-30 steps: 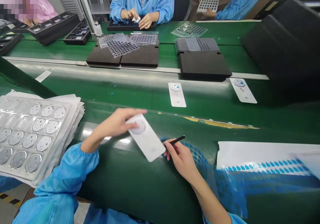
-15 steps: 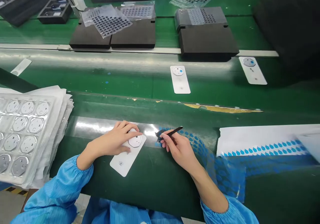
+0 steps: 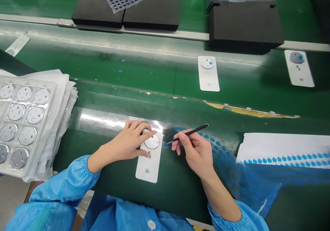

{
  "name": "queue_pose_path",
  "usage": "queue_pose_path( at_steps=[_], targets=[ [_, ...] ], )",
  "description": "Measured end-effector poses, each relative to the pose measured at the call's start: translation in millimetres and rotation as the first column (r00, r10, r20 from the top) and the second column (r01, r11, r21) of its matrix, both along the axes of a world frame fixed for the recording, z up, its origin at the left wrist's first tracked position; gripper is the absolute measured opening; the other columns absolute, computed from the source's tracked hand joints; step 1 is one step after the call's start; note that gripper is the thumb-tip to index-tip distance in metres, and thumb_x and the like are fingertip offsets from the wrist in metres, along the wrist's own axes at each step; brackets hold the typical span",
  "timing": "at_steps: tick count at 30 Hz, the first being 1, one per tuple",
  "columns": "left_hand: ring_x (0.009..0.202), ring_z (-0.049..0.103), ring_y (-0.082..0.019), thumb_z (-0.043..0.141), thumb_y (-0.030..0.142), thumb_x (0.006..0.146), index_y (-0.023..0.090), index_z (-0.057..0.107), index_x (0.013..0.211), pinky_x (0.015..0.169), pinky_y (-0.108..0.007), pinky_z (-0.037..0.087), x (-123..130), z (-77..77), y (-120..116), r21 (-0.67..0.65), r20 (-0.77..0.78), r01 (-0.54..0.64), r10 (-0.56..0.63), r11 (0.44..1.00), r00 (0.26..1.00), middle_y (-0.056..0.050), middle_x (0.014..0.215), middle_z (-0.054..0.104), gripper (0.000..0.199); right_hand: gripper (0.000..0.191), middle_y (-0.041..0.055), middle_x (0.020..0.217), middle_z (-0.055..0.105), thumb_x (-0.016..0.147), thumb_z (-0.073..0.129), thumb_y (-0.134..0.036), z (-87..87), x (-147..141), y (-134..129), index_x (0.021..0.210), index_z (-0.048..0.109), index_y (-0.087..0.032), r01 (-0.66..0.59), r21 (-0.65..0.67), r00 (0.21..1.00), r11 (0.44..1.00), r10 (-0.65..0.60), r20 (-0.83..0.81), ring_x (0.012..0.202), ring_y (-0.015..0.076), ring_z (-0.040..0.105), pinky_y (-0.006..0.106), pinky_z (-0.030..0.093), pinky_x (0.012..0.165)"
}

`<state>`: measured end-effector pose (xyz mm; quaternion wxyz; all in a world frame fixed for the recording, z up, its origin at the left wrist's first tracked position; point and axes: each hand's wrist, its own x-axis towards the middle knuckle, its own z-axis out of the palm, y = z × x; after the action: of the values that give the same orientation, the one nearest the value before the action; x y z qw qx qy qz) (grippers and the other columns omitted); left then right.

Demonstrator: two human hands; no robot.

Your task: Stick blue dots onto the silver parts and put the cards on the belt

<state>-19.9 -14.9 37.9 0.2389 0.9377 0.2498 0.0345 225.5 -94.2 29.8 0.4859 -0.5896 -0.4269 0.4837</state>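
My left hand [image 3: 132, 140] rests on a white card [image 3: 148, 165], its thumb and fingertips at the card's left and upper part, around a round silver disc [image 3: 152, 141]. The fingers are spread. Black tweezers [image 3: 196, 130] are pinched in my right hand [image 3: 194, 152], just right of the card, tips pointing left. A small blue dot [image 3: 165, 144] lies near the tips. Under and beyond my right hand runs a clear film with many blue dots [image 3: 221, 152]. Whether the tweezers grip anything is too small to tell.
A tray of silver discs [image 3: 25, 121] sits on stacked white sheets at the left. White cards with discs [image 3: 209, 76] [image 3: 300, 71] lie on the green belt, black boxes [image 3: 244, 24] behind. White backing paper [image 3: 283, 143] is at right.
The view has tilted down and shifted. The white card has turned more upright under my left hand. My right hand still holds the tweezers beside it.
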Motion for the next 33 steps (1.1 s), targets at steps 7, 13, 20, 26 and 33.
queue_pose_path(
  at_steps=[7, 13, 20, 26, 33],
  targets=[
    [0.121, 0.049, -0.034, 0.086, 0.052, 0.081, 0.020, 0.049, 0.147, 0.100, -0.050, 0.038, 4.2, -0.6, -0.9, -0.019, -0.013, -0.013, 0.012, 1.000, 1.000, -0.016, 0.141, 0.055, 0.082, 0.038, 0.0023, 0.064, 0.070, 0.100, 0.066, -0.053, -4.0, -20.1, 12.0, 0.090, 0.068, -0.017, -0.032, -0.169, 0.999, 0.985, 0.033, -0.001, 0.044, 0.0116, 0.060, 0.023, 0.050, 0.044],
    [0.123, 0.048, -0.034, 0.086, 0.052, 0.080, 0.020, 0.049, 0.148, 0.101, -0.048, 0.037, 4.9, -0.7, -1.3, -0.012, -0.019, -0.014, 0.014, 1.000, 1.000, -0.015, 0.142, 0.055, 0.083, 0.036, 0.0016, 0.064, 0.070, 0.100, 0.066, -0.052, -2.1, -16.8, 10.4, 0.090, 0.069, -0.017, -0.041, -0.174, 0.998, 0.984, 0.049, 0.046, 0.043, 0.0101, 0.060, 0.021, 0.051, 0.045],
    [0.123, 0.047, -0.033, 0.086, 0.053, 0.080, 0.022, 0.050, 0.148, 0.101, -0.048, 0.035, 5.1, -2.2, -0.8, -0.008, -0.019, -0.013, 0.013, 1.000, 1.000, -0.014, 0.142, 0.054, 0.082, 0.036, 0.0022, 0.066, 0.071, 0.098, 0.069, -0.052, -1.0, -19.1, 10.4, 0.090, 0.070, -0.017, -0.025, -0.168, 0.998, 0.985, 0.036, 0.058, 0.043, 0.0105, 0.061, 0.021, 0.051, 0.043],
    [0.123, 0.046, -0.034, 0.085, 0.053, 0.082, 0.022, 0.049, 0.148, 0.099, -0.047, 0.035, 5.1, -3.1, -0.4, -0.006, -0.028, -0.008, 0.008, 1.000, 1.000, -0.015, 0.142, 0.054, 0.081, 0.037, 0.0023, 0.065, 0.071, 0.097, 0.070, -0.054, 1.4, -19.9, 12.0, 0.088, 0.070, -0.017, -0.015, -0.160, 0.997, 0.987, 0.026, 0.069, 0.042, 0.0113, 0.062, 0.022, 0.051, 0.041],
    [0.123, 0.046, -0.034, 0.082, 0.049, 0.086, 0.024, 0.048, 0.148, 0.101, -0.046, 0.034, 5.2, -3.2, 0.0, -0.018, -0.035, -0.011, 0.010, 1.000, 0.999, -0.015, 0.143, 0.053, 0.075, 0.039, 0.0012, 0.063, 0.070, 0.096, 0.070, -0.056, 3.4, -20.2, 14.1, 0.086, 0.070, -0.019, -0.019, -0.150, 0.998, 0.989, 0.029, 0.062, 0.042, 0.0116, 0.061, 0.023, 0.051, 0.041]
  ],
)
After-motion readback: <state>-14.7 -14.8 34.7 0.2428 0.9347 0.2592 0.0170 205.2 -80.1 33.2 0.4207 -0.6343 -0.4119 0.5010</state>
